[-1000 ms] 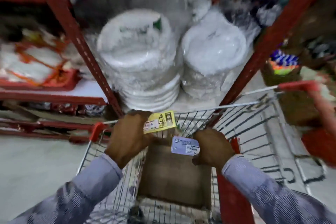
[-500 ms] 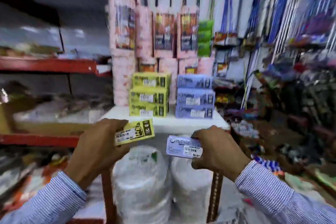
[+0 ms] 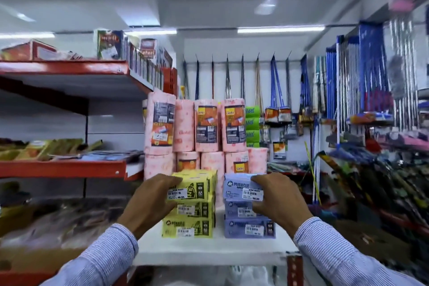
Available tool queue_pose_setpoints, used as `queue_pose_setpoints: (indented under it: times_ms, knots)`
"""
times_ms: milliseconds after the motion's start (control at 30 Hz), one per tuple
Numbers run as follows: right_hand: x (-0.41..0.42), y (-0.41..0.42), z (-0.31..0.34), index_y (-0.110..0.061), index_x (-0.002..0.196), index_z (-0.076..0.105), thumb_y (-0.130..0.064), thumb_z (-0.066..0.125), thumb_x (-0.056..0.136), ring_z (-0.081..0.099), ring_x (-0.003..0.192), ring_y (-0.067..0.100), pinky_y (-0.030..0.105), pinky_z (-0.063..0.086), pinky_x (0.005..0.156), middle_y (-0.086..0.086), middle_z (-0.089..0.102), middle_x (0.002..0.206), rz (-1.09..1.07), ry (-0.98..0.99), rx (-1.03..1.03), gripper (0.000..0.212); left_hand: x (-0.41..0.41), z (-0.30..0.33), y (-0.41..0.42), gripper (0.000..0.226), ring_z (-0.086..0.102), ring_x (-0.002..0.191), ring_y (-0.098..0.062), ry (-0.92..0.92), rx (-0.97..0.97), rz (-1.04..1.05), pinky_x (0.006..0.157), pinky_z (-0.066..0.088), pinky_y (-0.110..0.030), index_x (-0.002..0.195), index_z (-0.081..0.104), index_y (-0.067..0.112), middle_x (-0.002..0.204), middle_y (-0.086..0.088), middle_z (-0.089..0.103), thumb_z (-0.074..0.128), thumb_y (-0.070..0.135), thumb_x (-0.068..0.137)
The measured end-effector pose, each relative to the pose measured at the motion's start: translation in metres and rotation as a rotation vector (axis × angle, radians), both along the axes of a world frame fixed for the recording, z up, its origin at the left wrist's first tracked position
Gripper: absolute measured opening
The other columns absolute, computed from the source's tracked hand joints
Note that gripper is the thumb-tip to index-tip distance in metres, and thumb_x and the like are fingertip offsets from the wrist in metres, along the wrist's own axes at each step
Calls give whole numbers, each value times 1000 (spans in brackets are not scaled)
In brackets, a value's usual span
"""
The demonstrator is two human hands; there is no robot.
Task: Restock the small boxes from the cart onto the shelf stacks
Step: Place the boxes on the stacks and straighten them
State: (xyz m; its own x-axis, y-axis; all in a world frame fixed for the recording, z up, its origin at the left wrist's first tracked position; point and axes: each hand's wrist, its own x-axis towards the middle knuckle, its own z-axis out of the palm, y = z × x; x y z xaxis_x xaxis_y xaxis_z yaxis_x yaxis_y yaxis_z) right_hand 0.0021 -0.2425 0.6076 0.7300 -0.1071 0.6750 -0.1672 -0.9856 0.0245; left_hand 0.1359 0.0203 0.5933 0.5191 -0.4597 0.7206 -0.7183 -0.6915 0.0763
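My left hand (image 3: 152,202) grips a small yellow box (image 3: 189,189) at the top of the yellow stack (image 3: 188,226) on the white shelf (image 3: 209,251). My right hand (image 3: 276,202) grips a small blue box (image 3: 240,189) at the top of the blue stack (image 3: 248,226) just to the right. Each held box sits level with its stack's top; I cannot tell whether it rests there. The cart is out of view.
Pink wrapped rolls (image 3: 206,125) stand stacked right behind both stacks. Red shelves (image 3: 62,166) with goods run along the left. Mops and brooms (image 3: 348,90) hang on the back wall and at the right. A red post (image 3: 294,269) stands under the shelf's right corner.
My view rose from the cart to the shelf. Both hands carried the yellow and blue boxes up and forward, from above the cart to the tops of the matching stacks.
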Motion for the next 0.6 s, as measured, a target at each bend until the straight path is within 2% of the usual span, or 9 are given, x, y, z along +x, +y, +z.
queue_pose_setpoints:
  times_ms: [200, 400, 600]
  knots:
    - [31, -11, -3, -23, 115, 62, -36, 76, 74, 62, 99, 24, 36, 53, 83, 4, 67, 110, -38, 46, 6, 45, 36, 5, -18, 54, 66, 102, -18, 49, 32, -36, 90, 56, -35, 123, 64, 22, 118, -3, 72, 83, 16, 72]
    - [52, -23, -13, -24, 119, 62, -32, 77, 78, 60, 105, 23, 35, 52, 86, 3, 67, 113, -30, 54, 2, 44, 59, 1, -27, 55, 65, 106, -18, 100, 23, -57, 93, 54, -37, 123, 65, 23, 121, -2, 70, 84, 16, 72]
    - [60, -28, -15, -24, 115, 65, -26, 77, 75, 60, 99, 22, 33, 49, 79, 3, 68, 109, -13, 36, 67, 42, 71, -5, -30, 53, 65, 102, -18, 151, -37, -108, 89, 56, -38, 123, 65, 24, 120, -1, 70, 81, 11, 74]
